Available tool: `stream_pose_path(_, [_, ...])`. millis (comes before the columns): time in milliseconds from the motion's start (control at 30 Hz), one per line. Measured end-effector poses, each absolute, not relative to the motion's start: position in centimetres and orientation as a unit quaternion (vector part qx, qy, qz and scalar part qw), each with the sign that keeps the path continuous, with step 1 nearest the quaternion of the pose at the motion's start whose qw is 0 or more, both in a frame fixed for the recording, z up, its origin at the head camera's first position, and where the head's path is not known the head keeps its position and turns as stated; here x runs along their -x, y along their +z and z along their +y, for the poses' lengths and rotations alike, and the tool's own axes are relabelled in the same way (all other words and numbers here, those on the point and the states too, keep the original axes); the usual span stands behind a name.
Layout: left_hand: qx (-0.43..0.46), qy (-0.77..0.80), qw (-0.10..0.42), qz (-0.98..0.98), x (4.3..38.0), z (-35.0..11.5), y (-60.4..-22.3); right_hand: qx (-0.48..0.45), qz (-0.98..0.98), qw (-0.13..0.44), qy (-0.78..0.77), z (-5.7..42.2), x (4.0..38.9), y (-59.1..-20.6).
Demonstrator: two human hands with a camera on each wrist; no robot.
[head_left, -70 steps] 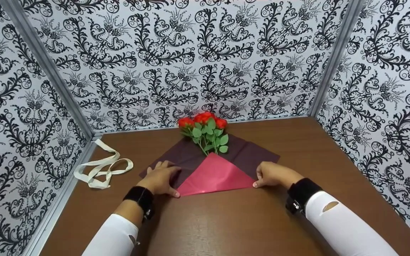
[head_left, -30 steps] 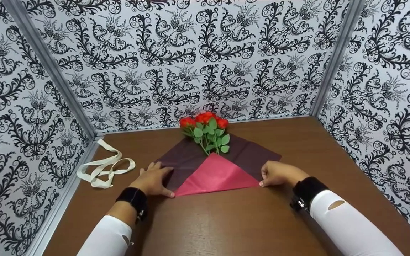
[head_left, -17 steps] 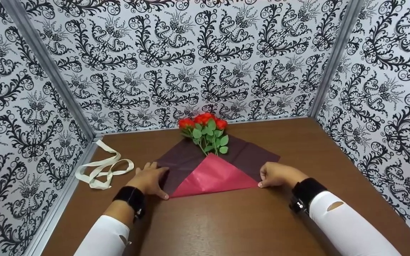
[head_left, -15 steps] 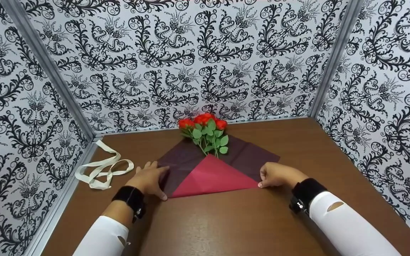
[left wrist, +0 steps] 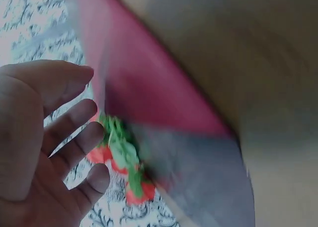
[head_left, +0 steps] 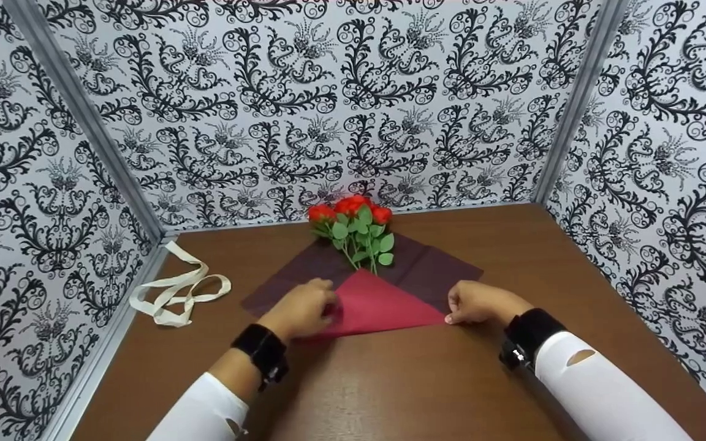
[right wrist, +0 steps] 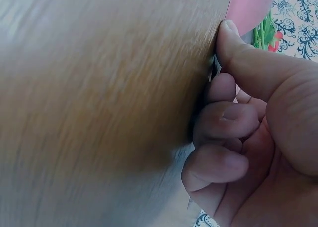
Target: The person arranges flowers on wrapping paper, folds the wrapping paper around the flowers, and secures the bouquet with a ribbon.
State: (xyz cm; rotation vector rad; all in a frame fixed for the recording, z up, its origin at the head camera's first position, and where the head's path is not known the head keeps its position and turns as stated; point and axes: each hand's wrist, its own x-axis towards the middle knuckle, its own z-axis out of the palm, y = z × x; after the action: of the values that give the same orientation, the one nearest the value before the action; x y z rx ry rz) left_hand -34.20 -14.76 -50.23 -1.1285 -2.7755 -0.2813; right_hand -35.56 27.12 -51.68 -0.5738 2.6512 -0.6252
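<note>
A sheet of wrapping paper, dark plum [head_left: 432,275] on one face and crimson on its folded-up flap [head_left: 377,306], lies on the table. Red artificial roses [head_left: 353,207] with green leaves [head_left: 365,229] rest on it, their lower stems hidden under the flap. My left hand [head_left: 307,309] hovers over the flap's left part; in the left wrist view its loosely bent fingers [left wrist: 79,115] hold nothing. At the flap's right corner my right hand [head_left: 475,301] pinches the paper, thumb [right wrist: 231,40] at the folded edge and the other fingers curled.
A cream ribbon [head_left: 175,294] lies loosely looped on the left of the brown table [head_left: 390,386]. Patterned walls [head_left: 353,122] close in the back and both sides, with the flower heads near the back one.
My left hand has left the paper's left corner and moved right, over the flap. Before that, the flap's left end was drawn leftward and smoothed. The right hand stays at its corner.
</note>
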Motion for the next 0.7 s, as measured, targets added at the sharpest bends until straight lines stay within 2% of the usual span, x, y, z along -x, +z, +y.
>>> stream_pose_path(167, [0.386,-0.071,0.063,-0.918,34.7,-13.8,-51.5,0.207,0.941,0.166,-0.209,26.9,35.3,-51.6])
stream_pose_path(300, [0.369,-0.054,0.036,-0.927,34.9,-13.6,-52.1,0.212,0.954,0.139,-0.162,25.8,34.5,-50.7])
stream_pose_path(533, [0.350,-0.061,0.002,-0.935,34.5,-13.3,-52.1,0.268,0.957,0.053,-0.101,20.4,32.7,-48.9])
stream_pose_path(700, [0.352,-0.068,-0.007,-0.933,34.5,-13.1,-52.0,0.305,0.946,0.026,-0.104,16.7,33.1,-49.9])
